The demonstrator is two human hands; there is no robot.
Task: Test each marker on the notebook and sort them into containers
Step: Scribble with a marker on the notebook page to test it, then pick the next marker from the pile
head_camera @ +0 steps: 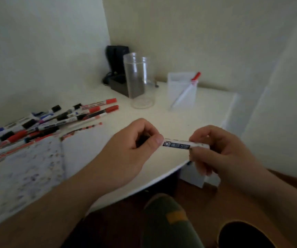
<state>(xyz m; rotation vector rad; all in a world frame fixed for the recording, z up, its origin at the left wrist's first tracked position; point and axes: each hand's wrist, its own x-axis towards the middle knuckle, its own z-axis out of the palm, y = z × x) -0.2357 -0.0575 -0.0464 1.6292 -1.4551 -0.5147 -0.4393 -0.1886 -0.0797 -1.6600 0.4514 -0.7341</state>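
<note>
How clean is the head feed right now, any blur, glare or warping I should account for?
Head view: dim and soft overall. The notebook and the marker pile smear with blur at the left edge. The label on the marker held between the left hand and right hand is unreadable. Wide-angle warping curves the table edge. The clear jar shows faint reflections, no harsh glare.

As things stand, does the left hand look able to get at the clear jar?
Probably not at once: the left hand grips one end of the marker that the right hand also holds. The tabletop path to the clear jar looks open, though.
</note>
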